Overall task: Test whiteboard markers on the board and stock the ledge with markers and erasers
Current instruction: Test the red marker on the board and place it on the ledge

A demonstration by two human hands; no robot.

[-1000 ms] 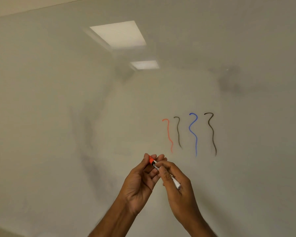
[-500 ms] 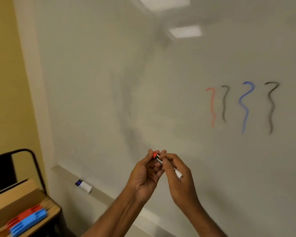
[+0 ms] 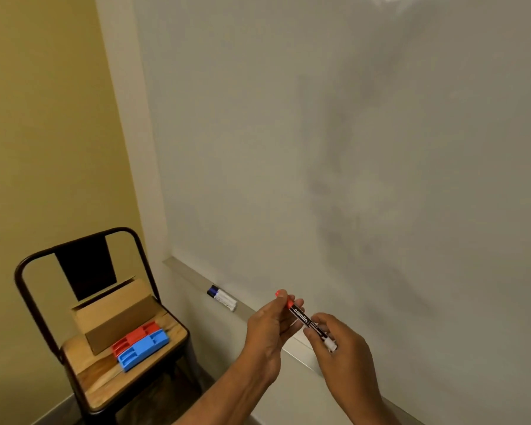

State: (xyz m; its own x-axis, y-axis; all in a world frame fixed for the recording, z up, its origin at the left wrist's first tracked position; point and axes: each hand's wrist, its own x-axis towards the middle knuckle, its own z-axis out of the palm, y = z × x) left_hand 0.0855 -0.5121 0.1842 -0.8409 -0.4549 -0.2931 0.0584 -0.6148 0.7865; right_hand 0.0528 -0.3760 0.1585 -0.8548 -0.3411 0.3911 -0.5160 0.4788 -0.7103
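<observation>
Both hands hold one red-capped Camlin whiteboard marker [image 3: 306, 321] in front of the whiteboard [image 3: 350, 148]. The left hand [image 3: 269, 328] pinches the red cap end between thumb and fingers, and the right hand [image 3: 341, 348] grips the white tail end with its fingers closed around the barrel. The marker slants from the upper left at the cap down to the lower right at the tail, its black label facing the camera.

Just behind and below the hands runs the metal ledge [image 3: 190, 276] along the board's bottom edge. Up the ledge, to the left of the left hand, lie two markers side by side [image 3: 222, 297], one with a blue cap and one with a darker cap.

Farther left and lower stands a chair [image 3: 83, 302] with a dark metal frame and wooden seat. On the seat rests an open cardboard box [image 3: 117, 317], and just in front of it a red eraser [image 3: 134, 335] touches a blue eraser [image 3: 143, 349].
</observation>
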